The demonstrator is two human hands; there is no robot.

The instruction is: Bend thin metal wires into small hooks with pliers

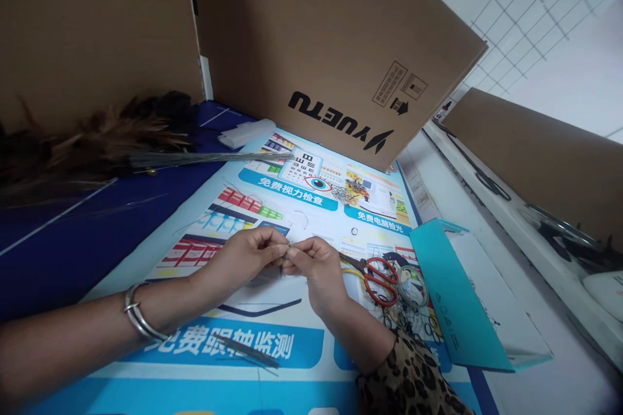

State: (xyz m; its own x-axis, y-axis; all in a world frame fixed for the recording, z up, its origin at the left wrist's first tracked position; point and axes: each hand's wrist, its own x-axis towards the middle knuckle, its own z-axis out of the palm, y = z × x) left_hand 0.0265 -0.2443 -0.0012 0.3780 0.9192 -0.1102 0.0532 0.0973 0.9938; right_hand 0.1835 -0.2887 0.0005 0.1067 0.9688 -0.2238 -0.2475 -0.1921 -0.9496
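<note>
A cardboard box (302, 32) stands behind a printed poster (146, 389), with a teal box (457, 311) at the poster's right edge. Over the poster, the left hand (248, 256) and right hand (321, 272) meet. Red-handled scissors (381, 281) lie just beside the right hand, near many dark rings (423, 324). Between both hands' narrowly pinched fingers (277, 251) is a small piece (291, 244) (mostly hidden, its shape unclear).

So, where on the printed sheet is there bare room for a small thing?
The printed sheet looks bare between the dark blue cloth and left forearm, and along its bottom strip, below that forearm. Right of the right hand it is crowded: red-handled scissors, black rings, teal box.
</note>
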